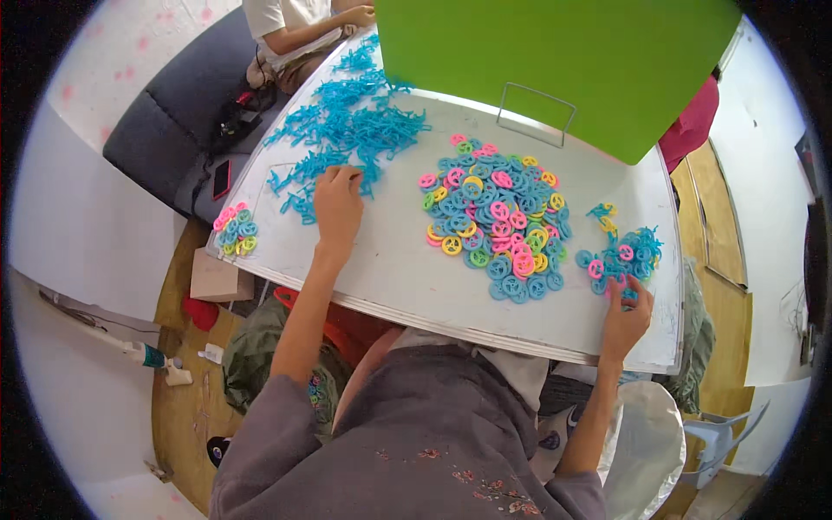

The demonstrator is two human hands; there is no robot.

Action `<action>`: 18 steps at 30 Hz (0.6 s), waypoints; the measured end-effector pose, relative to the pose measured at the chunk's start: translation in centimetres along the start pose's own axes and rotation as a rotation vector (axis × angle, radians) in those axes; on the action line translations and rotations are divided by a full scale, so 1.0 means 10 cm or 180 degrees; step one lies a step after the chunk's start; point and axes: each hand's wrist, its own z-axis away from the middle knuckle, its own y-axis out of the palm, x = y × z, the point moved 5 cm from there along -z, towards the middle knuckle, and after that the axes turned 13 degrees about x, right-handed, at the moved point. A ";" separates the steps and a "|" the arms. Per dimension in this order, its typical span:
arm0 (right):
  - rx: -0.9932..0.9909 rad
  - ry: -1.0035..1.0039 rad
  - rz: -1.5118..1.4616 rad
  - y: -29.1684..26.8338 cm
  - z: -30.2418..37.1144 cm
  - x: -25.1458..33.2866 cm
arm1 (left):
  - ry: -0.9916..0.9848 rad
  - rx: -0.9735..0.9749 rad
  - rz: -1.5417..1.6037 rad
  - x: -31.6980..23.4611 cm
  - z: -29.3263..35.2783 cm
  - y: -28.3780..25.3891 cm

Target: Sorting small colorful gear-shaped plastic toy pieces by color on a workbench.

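Observation:
My left hand (pixel 338 206) reaches to the near edge of a spread of thin blue plastic pieces (pixel 325 121), its fingers curled together at the tips. What they pinch, if anything, is too small to make out. At the right, my right hand (pixel 628 314) has its thumb and fingers drawn together against a small pile of blue, pink and yellow pieces (pixel 643 251). Something pink shows at those fingertips, but its kind is unclear. Between my hands lies a large heap of round, wheel-like plastic rings (pixel 503 217) in blue, pink, yellow and green.
A big green panel (pixel 555 69) stands across the far side of the white table (pixel 381 269), with a wire frame (pixel 536 113) before it. More colored rings (pixel 236 230) sit at the left edge. Another person (pixel 295 35) sits at the far left, beside a grey sofa (pixel 182 113).

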 end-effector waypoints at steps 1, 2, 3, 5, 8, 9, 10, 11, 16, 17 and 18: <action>-0.0094 -0.0078 -0.0008 -0.02 0.00 0.01 | -0.0183 -0.0140 0.0143 -0.01 0.01 -0.09; -0.0185 -0.0158 -0.0017 -0.04 0.01 0.03 | -0.0170 -0.0143 0.0131 -0.02 0.02 -0.15; -0.0187 -0.0153 -0.0032 -0.04 0.02 0.05 | -0.0278 -0.0199 0.0167 0.01 0.04 -0.23; -0.0205 -0.0139 -0.0064 -0.07 0.04 0.10 | -0.0371 -0.0249 0.0220 0.00 0.04 -0.37; -0.0153 -0.0378 -0.0223 -0.03 0.02 0.09 | -0.0814 0.0264 0.0598 -0.03 0.04 -0.55; -0.0143 -0.0369 -0.0232 -0.01 0.01 0.09 | -0.0632 0.0203 0.0455 -0.12 0.02 -0.64; -0.0113 -0.0431 -0.0243 0.00 0.00 0.13 | -0.0460 0.0138 0.0317 -0.17 0.03 -0.70; -0.0085 -0.0492 -0.0253 0.01 0.00 0.16 | -0.0472 0.0144 0.0307 -0.15 0.04 -0.71; -0.0015 -0.0499 -0.0255 0.01 0.04 0.13 | 0.0141 -0.0219 -0.0022 -0.16 0.08 -0.77; -0.0011 -0.0527 -0.0264 0.00 0.04 0.12 | 0.0150 -0.0201 -0.0008 -0.16 0.09 -0.75; -0.0018 -0.0505 -0.0244 -0.01 0.05 0.12 | 0.0193 -0.0276 0.0041 -0.18 0.10 -0.75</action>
